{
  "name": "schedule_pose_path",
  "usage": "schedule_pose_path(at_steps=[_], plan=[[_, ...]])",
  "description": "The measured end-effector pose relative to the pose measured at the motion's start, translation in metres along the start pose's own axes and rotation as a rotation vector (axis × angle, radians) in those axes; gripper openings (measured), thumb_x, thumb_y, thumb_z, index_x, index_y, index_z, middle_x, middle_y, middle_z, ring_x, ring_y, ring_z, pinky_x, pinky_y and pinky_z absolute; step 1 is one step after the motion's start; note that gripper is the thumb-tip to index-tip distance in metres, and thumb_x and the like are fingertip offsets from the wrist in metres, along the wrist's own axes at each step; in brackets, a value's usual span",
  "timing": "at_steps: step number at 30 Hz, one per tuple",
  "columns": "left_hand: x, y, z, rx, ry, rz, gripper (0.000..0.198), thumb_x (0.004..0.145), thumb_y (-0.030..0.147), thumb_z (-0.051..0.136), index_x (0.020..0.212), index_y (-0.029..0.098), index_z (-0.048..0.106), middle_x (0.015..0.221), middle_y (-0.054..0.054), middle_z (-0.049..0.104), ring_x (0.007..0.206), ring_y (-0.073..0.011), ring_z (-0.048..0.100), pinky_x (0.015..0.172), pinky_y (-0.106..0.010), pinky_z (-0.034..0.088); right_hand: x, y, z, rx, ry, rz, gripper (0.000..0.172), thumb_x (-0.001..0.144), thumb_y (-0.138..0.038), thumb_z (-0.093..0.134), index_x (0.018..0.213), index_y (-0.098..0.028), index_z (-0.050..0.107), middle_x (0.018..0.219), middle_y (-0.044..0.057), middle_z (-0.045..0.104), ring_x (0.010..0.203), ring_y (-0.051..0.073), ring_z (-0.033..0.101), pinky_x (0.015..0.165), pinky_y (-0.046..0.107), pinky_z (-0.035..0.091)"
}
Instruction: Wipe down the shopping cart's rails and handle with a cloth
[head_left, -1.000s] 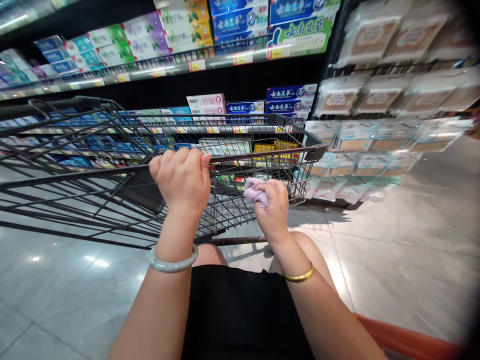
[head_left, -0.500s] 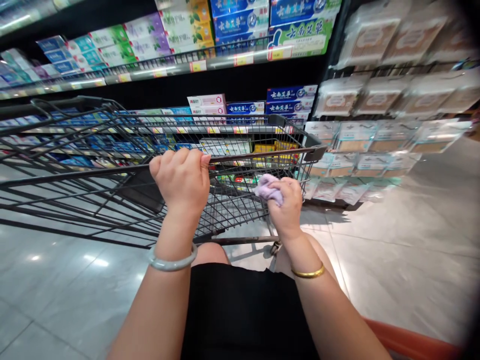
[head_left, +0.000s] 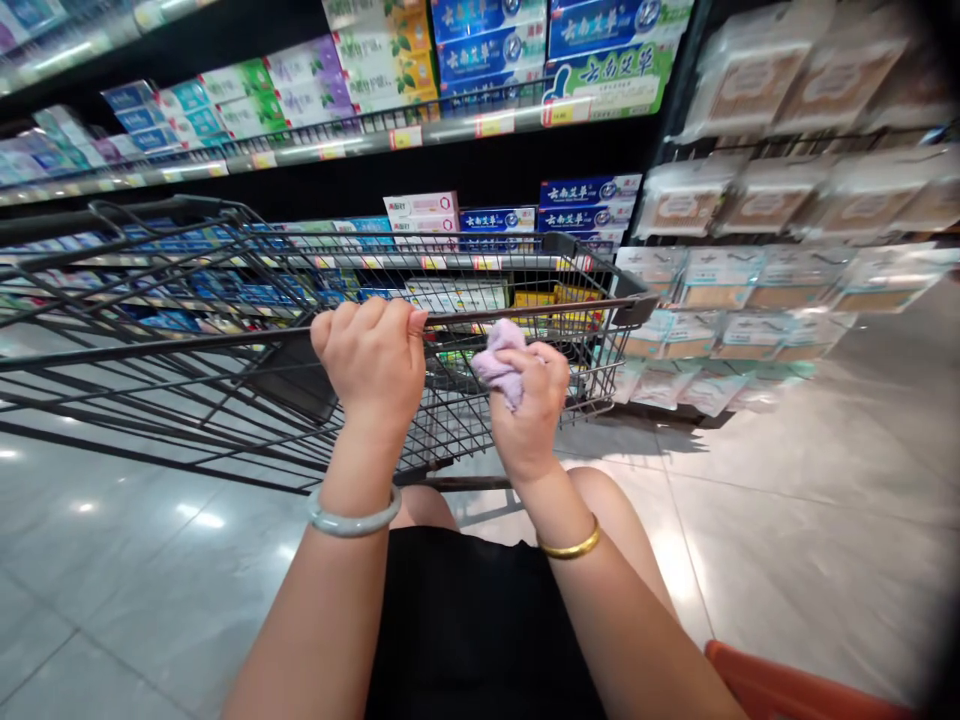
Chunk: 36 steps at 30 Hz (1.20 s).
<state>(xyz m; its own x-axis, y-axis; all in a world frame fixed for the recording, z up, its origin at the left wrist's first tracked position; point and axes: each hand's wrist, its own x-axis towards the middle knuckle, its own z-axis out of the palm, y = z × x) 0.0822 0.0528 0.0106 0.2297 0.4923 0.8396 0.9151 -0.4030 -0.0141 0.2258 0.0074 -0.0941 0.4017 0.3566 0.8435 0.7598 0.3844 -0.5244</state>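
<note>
My left hand (head_left: 371,355) is closed around the top side rail of a black wire shopping cart (head_left: 555,310). A pale bangle circles that wrist. In my right hand (head_left: 529,405), a crumpled light purple cloth (head_left: 501,362) is bunched between the fingers, against the wire side of the cart just below the rail. A gold bangle is on the right wrist. The cart stands across in front of my knees, and its wire basket shows no goods that I can make out.
Behind the cart, a shelf (head_left: 300,150) carries rows of boxes, among them blue boxes (head_left: 589,190). Hanging clear packets (head_left: 720,275) are at the right. An orange-red object (head_left: 795,685) lies at the lower right, on the grey tiled floor (head_left: 787,530).
My right hand has moved left along the cart's side with the purple cloth, closer to my left hand. My left hand keeps its hold on the rail. The view has shifted slightly.
</note>
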Motion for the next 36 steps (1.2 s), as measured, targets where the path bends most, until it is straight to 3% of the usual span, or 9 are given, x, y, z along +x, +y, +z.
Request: schedule_pose_path(at_steps=[3,5,11,18,21,23,25,31,36], plan=[[-0.003,0.000,0.002,-0.013,0.024,-0.014,0.044,0.104,0.050,0.034,0.088,0.026,0.067,0.088,-0.008,0.066,0.091,-0.0283,0.051,0.091,-0.045,0.028,-0.014,-0.011,0.011,-0.036,-0.222,-0.099,0.037,0.083,-0.013,0.060,0.115,-0.029,0.070,0.119,0.009,0.059,0.112,0.026,0.056,0.098,0.044,0.048],[-0.004,-0.001,0.003,-0.026,0.025,-0.019,0.043,0.104,0.050,0.035,0.091,0.027,0.069,0.090,-0.008,0.067,0.092,-0.0284,0.052,0.091,-0.046,0.028,-0.019,-0.017,0.015,-0.037,-0.272,-0.171,0.033,0.085,-0.014,0.062,0.112,-0.031,0.072,0.116,0.007,0.062,0.106,0.025,0.058,0.094,0.042,0.049],[-0.001,-0.006,-0.007,-0.110,-0.044,0.006,0.038,0.104,0.046,0.038,0.096,0.029,0.071,0.100,-0.007,0.073,0.098,-0.0272,0.058,0.095,-0.047,0.032,0.010,-0.026,0.013,0.018,0.073,-0.099,0.029,0.088,-0.013,0.060,0.112,-0.027,0.069,0.120,0.009,0.057,0.116,0.025,0.058,0.102,0.046,0.048],[-0.012,-0.037,-0.021,-0.099,0.132,-0.253,0.038,0.104,0.048,0.041,0.097,0.031,0.074,0.125,-0.004,0.070,0.127,-0.0296,0.054,0.120,-0.062,0.010,-0.022,-0.046,0.031,0.042,-0.203,-0.289,0.032,0.087,-0.013,0.062,0.112,-0.031,0.070,0.118,0.005,0.061,0.106,0.024,0.059,0.092,0.041,0.051],[-0.020,-0.057,-0.016,-0.088,0.215,-0.239,0.033,0.102,0.046,0.044,0.097,0.030,0.073,0.112,-0.006,0.072,0.121,-0.0283,0.058,0.123,-0.059,0.015,-0.014,-0.045,0.025,0.097,-0.080,-0.324,0.030,0.086,-0.010,0.064,0.108,-0.031,0.070,0.117,0.004,0.059,0.109,0.021,0.059,0.098,0.040,0.049],[-0.023,-0.065,-0.013,-0.095,0.227,-0.174,0.032,0.102,0.045,0.045,0.097,0.030,0.073,0.100,-0.005,0.071,0.112,-0.0269,0.060,0.123,-0.057,0.020,-0.003,-0.043,0.022,0.076,0.076,-0.244,0.034,0.083,-0.009,0.069,0.109,-0.031,0.068,0.116,0.004,0.055,0.112,0.022,0.058,0.103,0.043,0.047],[-0.023,-0.067,-0.010,-0.110,0.244,-0.140,0.032,0.101,0.044,0.045,0.095,0.030,0.073,0.092,-0.005,0.069,0.105,-0.0263,0.060,0.122,-0.055,0.024,0.000,-0.045,0.025,0.038,0.108,-0.183,0.038,0.082,-0.008,0.068,0.113,-0.029,0.067,0.118,0.006,0.054,0.115,0.025,0.057,0.104,0.046,0.047],[-0.020,-0.062,-0.014,-0.148,0.247,-0.095,0.024,0.101,0.040,0.048,0.097,0.031,0.070,0.090,-0.005,0.069,0.098,-0.0264,0.059,0.115,-0.054,0.030,-0.029,-0.068,0.040,0.125,-0.288,-0.408,0.029,0.088,-0.015,0.062,0.113,-0.029,0.068,0.117,0.005,0.062,0.109,0.021,0.061,0.094,0.038,0.053],[-0.021,-0.058,-0.015,-0.171,0.294,-0.083,0.020,0.100,0.038,0.052,0.095,0.031,0.069,0.089,-0.004,0.070,0.098,-0.0261,0.060,0.110,-0.052,0.033,0.024,-0.062,0.015,0.136,-0.078,-0.371,0.050,0.081,-0.016,0.070,0.129,-0.026,0.060,0.115,0.007,0.065,0.110,0.027,0.063,0.095,0.049,0.053]])
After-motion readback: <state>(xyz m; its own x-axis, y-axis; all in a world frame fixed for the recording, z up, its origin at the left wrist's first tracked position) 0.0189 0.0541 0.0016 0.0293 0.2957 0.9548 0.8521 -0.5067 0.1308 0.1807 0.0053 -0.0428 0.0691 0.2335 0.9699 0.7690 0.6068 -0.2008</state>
